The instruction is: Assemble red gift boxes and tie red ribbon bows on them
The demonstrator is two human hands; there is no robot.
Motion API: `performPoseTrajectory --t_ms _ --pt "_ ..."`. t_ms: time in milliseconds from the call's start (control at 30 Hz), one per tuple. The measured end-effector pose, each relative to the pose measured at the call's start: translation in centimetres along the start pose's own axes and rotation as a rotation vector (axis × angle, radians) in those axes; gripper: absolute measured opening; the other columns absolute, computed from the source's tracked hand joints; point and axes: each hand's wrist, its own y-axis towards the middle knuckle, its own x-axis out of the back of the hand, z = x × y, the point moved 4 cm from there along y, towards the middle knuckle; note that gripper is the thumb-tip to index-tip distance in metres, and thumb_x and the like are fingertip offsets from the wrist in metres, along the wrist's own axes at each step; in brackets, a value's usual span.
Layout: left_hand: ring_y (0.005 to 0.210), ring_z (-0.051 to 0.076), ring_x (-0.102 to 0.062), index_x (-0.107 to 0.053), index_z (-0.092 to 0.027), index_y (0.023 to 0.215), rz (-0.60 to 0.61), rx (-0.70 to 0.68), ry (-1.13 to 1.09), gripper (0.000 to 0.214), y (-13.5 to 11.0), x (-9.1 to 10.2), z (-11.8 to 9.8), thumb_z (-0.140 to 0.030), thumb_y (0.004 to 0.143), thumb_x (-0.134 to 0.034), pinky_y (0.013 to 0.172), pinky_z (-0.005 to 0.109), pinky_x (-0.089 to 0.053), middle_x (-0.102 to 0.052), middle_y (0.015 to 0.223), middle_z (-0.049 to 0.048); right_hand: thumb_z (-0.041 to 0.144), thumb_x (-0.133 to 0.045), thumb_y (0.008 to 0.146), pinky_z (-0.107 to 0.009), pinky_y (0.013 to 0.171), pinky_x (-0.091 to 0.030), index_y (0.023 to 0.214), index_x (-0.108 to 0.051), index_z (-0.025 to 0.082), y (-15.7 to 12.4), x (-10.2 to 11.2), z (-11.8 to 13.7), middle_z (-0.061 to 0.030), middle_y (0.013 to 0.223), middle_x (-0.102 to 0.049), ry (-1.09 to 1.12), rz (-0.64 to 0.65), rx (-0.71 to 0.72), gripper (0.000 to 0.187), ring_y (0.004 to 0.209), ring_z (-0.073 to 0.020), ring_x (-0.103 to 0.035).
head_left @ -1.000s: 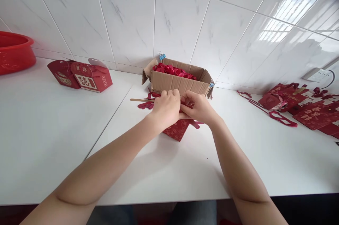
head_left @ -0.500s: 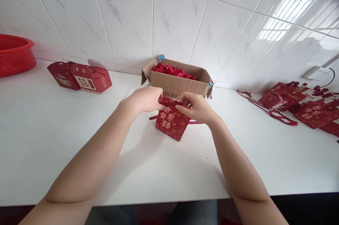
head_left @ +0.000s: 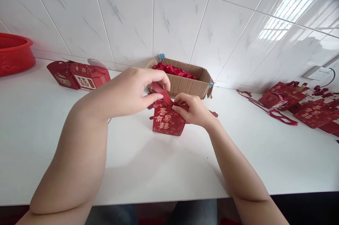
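Observation:
A small red gift bag (head_left: 169, 122) with gold Chinese characters on its front stands on the white table between my hands. My left hand (head_left: 129, 92) is raised at the bag's upper left, thumb and fingers curled about a red ribbon (head_left: 164, 95) that slants down to the bag's top edge. At that edge my right hand (head_left: 192, 108) pinches the ribbon's lower end, its thumb against the bag. More ribbon pokes out on both sides behind the bag. The far fingers of both hands are partly hidden.
Behind the bag stands a cardboard box (head_left: 182, 83) of red ribbons (head_left: 176, 70), with blue binder clips on it. Two red boxes (head_left: 88, 76) sit left, near a red basin (head_left: 16, 55). More red bags (head_left: 309, 113) and loose ribbon (head_left: 282, 118) lie right.
My left hand has moved up and left from the bag's top, drawing ribbon out. The bag has turned more upright. My right hand stays at its top edge.

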Motion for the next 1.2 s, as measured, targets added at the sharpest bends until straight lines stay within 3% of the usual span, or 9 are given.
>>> performPoseTrajectory --t_ms 100,267,400,567,733,967,1200 --pt "0.081 0.018 -0.062 -0.064 -0.021 0.077 -0.058 -0.088 0.072 0.009 0.5 0.0 0.0 -0.027 0.078 -0.057 0.073 0.03 -0.05 -0.065 0.087 0.0017 0.023 -0.055 0.086 -0.024 0.056 -0.039 0.085 -0.053 0.02 -0.1 0.0 0.2 0.0002 0.077 -0.061 -0.018 -0.049 0.071 0.004 0.063 -0.0112 -0.052" --pt "0.088 0.019 -0.064 -0.065 -0.021 0.08 -0.192 -0.083 0.02 0.011 1.1 0.4 0.7 -0.027 0.081 -0.056 0.082 0.03 -0.052 -0.067 0.094 0.0031 0.016 -0.052 0.089 -0.023 0.06 -0.043 0.091 -0.056 0.02 -0.7 0.6 1.0 -0.0016 0.085 -0.064 -0.05 -0.163 0.288 0.006 0.069 -0.0108 -0.056" --pt "0.095 0.019 -0.064 -0.066 -0.022 0.091 -0.134 -0.134 -0.1 0.013 0.9 0.2 0.3 -0.023 0.083 -0.055 0.086 0.03 -0.052 -0.066 0.101 0.0039 0.013 -0.047 0.092 -0.025 0.065 -0.047 0.091 -0.06 0.022 -1.3 1.5 2.2 -0.0031 0.088 -0.068 -0.166 -0.291 0.453 0.016 0.075 -0.012 -0.062" --pt "0.098 0.019 -0.063 -0.064 -0.022 0.099 -0.066 -0.186 -0.1 0.018 0.6 -0.4 -0.4 -0.022 0.085 -0.054 0.087 0.032 -0.053 -0.064 0.103 0.0041 0.012 -0.049 0.092 -0.027 0.068 -0.049 0.09 -0.064 0.023 -2.3 2.9 4.0 -0.002 0.087 -0.072 -0.305 -0.428 0.582 0.019 0.078 -0.0128 -0.067" --pt "0.12 0.022 -0.055 -0.07 -0.026 0.084 -0.113 -0.17 -0.018 0.012 0.8 -0.7 -1.1 -0.028 0.083 -0.059 0.097 0.033 -0.049 -0.061 0.121 0.001 0.006 -0.049 0.09 -0.028 0.065 -0.049 0.093 -0.063 0.025 -2.8 3.6 5.0 -0.0005 0.086 -0.072 -0.358 -0.435 0.608 0.024 0.073 -0.013 -0.067" --pt "0.077 0.014 -0.068 -0.067 -0.022 0.087 -0.035 -0.088 -0.285 0.019 0.8 -2.1 -1.4 -0.014 0.082 -0.051 0.069 0.026 -0.055 -0.071 0.082 -0.0003 0.006 -0.05 0.088 -0.029 0.068 -0.047 0.097 -0.062 0.026 -2.8 3.5 5.5 0.0006 0.083 -0.07 -0.39 -0.425 0.582 0.025 0.07 -0.0133 -0.064" --pt "0.079 0.017 -0.07 -0.062 -0.023 0.084 0.025 -0.053 -0.39 0.005 0.6 -2.1 -1.6 -0.026 0.085 -0.058 0.067 0.027 -0.057 -0.071 0.08 0.0008 0.009 -0.056 0.086 -0.028 0.062 -0.046 0.091 -0.059 0.024 -2.7 3.9 5.7 -0.0003 0.079 -0.067 -0.339 -0.448 0.569 0.017 0.064 -0.0129 -0.059"
